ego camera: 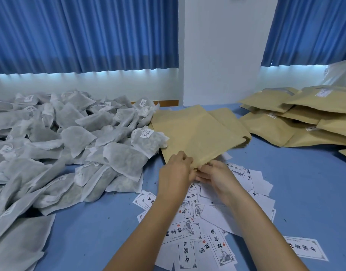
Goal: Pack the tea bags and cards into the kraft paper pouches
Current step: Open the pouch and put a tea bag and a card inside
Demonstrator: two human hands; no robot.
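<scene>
Left hand [175, 171] grips the near edge of a kraft pouch [195, 133], fingers curled over its top face, thumb hidden. Right hand [217, 176] pinches the same edge just beside it, and the two hands touch. Can't tell if the pouch mouth is open: the hands cover it.

Left to right on the blue bench [295, 192]:
- Far left to centre: big loose heap of tea bags [70, 137]. They are white mesh sachets, and several have small barcode labels. The heap runs off the left edge of view, and its right side touches the pouch.
- Centre: the held pouch lies on top of a stack [225, 118] of flat pouches, which fans out slightly behind and to the right.
- Centre, nearer: cards [189, 231] scattered under both forearms. They are white with black calligraphy and a printed border, some face down, and they overlap. The pouch's near corner sits over the far ones.
- Right: pouch pile [305, 118], bulging and overlapping, some with white labels. It is well apart from the stack.
- Behind: blue curtains [80, 32] left and right, with a white wall [221, 51] between.
</scene>
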